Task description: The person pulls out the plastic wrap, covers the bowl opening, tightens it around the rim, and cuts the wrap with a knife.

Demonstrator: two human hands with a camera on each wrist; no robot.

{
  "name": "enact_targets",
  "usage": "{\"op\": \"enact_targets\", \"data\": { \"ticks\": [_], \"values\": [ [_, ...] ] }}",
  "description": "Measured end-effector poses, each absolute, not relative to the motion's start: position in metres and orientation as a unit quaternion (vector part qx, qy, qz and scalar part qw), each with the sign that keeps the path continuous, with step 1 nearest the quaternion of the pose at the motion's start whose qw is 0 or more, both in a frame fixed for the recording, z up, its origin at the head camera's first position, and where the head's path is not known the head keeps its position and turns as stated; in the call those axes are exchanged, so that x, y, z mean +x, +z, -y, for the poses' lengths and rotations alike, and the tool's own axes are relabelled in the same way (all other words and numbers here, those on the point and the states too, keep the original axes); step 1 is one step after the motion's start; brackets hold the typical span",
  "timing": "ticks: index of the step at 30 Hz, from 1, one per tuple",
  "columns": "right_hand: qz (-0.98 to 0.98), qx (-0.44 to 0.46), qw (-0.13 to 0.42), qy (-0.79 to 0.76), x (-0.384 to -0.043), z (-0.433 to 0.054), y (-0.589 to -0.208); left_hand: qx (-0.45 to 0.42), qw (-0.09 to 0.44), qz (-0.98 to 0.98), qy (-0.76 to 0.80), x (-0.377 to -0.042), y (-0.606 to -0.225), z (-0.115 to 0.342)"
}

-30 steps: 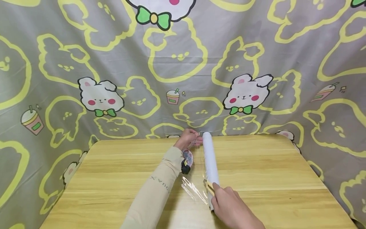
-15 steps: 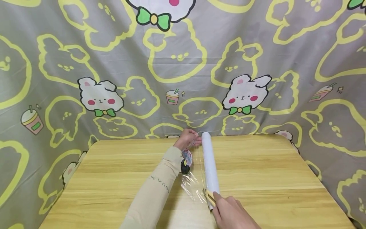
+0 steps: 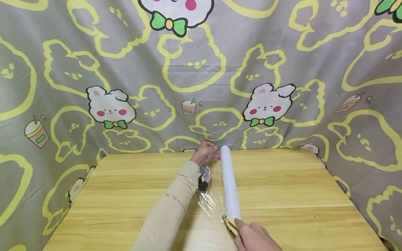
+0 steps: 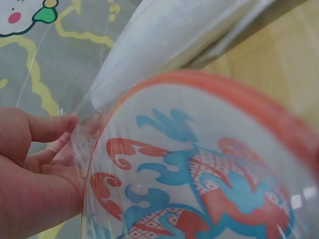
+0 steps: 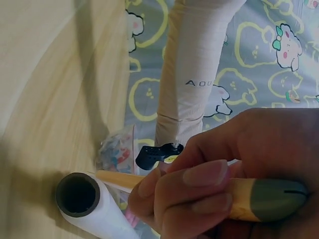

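A white roll of cling film [image 3: 230,184] lies lengthwise on the table, its dark core showing in the right wrist view. From its left side a clear sheet of film [image 3: 208,205] stretches out. At the far end my left hand [image 3: 205,152] pinches the film's edge between thumb and fingers. Under the film sits a round dish [image 4: 199,174] with a red rim and a red and blue pattern, partly behind my left wrist. My right hand [image 3: 255,237] grips a yellow utility knife [image 3: 231,226], its green end showing by the palm; the blade is at the roll's near left side.
The wood-grain table [image 3: 292,195] ends at a grey patterned cloth [image 3: 144,69] just beyond the left hand. A black wrist mount [image 3: 202,183] is strapped at the left wrist. My sleeved left forearm [image 3: 171,202] reaches across the table's middle.
My right hand has drawn the knife towards me along the roll's left side. The left hand stays in place holding the film, and the roll's far end shifts slightly left in view.
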State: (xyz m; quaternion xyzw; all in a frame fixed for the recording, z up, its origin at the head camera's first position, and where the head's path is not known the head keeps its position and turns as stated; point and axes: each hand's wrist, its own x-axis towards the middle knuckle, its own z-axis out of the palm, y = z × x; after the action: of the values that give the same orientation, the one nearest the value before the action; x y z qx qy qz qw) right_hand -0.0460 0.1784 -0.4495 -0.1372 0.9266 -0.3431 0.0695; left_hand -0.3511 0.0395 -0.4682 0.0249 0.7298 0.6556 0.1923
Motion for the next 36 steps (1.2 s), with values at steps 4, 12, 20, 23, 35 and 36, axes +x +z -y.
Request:
{"op": "enact_targets", "data": {
  "ticks": [4,12,20,23,35,36],
  "values": [
    [-0.923,-0.125,0.094,-0.350,-0.046,-0.177,-0.449,0.016,0.192,-0.733,0.652,-0.349,-0.466,-0.036],
    [-0.915,-0.143,0.101,-0.364,-0.045,-0.177,-0.452,0.089,0.161,-0.796,0.577,-0.343,-0.456,-0.020],
    [-0.915,-0.127,0.128,-0.360,-0.045,-0.183,-0.452,0.165,0.145,-0.832,0.509,-0.326,-0.432,0.023],
    [-0.913,-0.145,0.137,-0.356,-0.045,-0.192,-0.450,0.188,0.136,-0.839,0.493,-0.312,-0.429,0.048],
    [-0.889,-0.171,0.075,-0.419,-0.078,-0.236,-0.427,0.193,0.173,-0.751,0.607,-0.256,-0.489,0.136],
    [-0.893,-0.148,0.050,-0.423,-0.084,-0.236,-0.428,0.195,0.185,-0.737,0.620,-0.253,-0.494,0.135]
  ]
}}
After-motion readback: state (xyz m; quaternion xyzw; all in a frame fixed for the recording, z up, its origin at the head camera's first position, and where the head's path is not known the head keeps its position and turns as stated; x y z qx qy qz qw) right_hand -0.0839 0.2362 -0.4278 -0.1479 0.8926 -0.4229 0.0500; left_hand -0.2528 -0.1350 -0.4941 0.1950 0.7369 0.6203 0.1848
